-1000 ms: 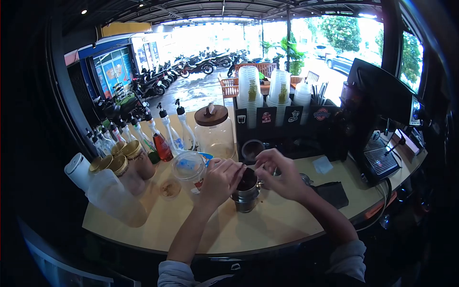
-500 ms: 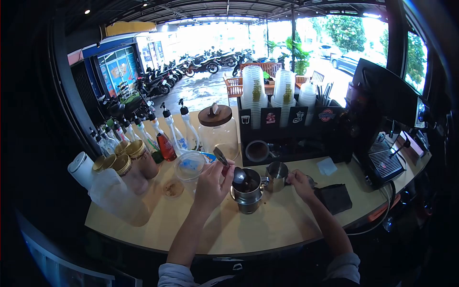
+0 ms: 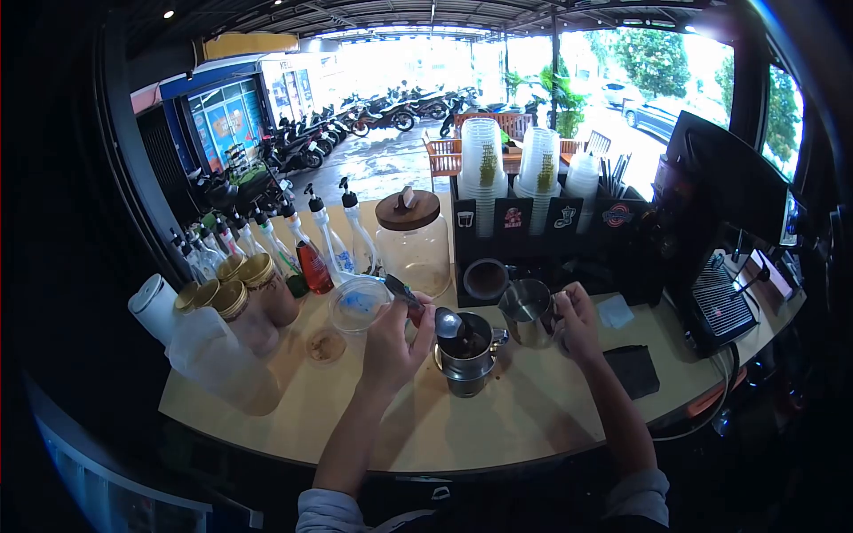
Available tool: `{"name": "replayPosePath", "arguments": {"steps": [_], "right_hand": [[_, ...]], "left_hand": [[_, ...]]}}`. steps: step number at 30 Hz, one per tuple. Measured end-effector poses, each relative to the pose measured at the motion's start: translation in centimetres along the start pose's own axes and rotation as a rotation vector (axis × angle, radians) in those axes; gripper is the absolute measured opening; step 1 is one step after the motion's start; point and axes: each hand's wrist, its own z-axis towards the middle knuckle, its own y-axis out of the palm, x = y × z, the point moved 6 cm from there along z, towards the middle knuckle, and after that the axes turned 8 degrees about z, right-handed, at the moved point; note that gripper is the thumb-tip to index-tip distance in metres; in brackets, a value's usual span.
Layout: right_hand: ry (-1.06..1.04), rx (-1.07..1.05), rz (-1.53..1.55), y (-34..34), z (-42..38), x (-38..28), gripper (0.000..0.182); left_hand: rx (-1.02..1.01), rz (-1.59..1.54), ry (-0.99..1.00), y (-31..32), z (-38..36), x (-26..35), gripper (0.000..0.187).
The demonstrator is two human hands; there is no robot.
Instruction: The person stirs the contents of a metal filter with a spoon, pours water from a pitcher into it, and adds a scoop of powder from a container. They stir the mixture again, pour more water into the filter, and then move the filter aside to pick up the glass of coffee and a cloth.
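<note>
My left hand (image 3: 398,345) is closed around the handle of a spoon (image 3: 448,323), whose bowl is over the rim of a metal cup (image 3: 466,346). Dark contents show inside that cup, which rests on a second metal vessel (image 3: 469,385) on the counter. To its right, my right hand (image 3: 578,322) grips the handle of a metal pitcher (image 3: 528,306), tilted and raised slightly off the counter. Just left of my left hand stands an open clear plastic container (image 3: 357,306).
Pump bottles (image 3: 313,266), gold-lidded jars (image 3: 258,275) and a wooden-lidded glass jar (image 3: 414,249) line the left and back. A black rack (image 3: 533,258) holds stacked cups. A black cloth (image 3: 633,371) lies right, near a coffee machine (image 3: 721,302). A round lid (image 3: 326,345) lies left.
My right hand has lifted the metal pitcher and moved it slightly up and right. The spoon stays at the metal cup's rim. The whole view has shifted a little.
</note>
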Motion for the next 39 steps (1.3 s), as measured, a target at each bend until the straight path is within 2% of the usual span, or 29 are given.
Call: {"name": "replayPosePath", "arguments": {"steps": [2, 8, 13, 21, 39], "right_hand": [[-0.083, -0.014, 0.052, 1.4, 0.3, -2.8, 0.014], [-0.105, -0.05, 0.07, 3.8, 1.1, -6.1, 0.016], [-0.091, -0.087, 0.058, 5.1, 1.5, -6.3, 0.018], [-0.152, -0.172, -0.128, 6.3, 1.9, -7.1, 0.02], [-0.102, -0.258, -0.155, 8.1, 1.9, -8.8, 0.017]], "left_hand": [[0.01, -0.017, -0.015, 0.2, -0.1, -0.2, 0.013], [0.029, -0.017, 0.002, 0.4, 0.0, -0.1, 0.013], [0.021, -0.012, 0.005, 0.6, 0.0, -0.2, 0.014], [0.032, -0.016, 0.018, 0.5, -0.1, -0.1, 0.014], [0.011, -0.032, 0.02, 0.7, -0.1, 0.2, 0.015]]}}
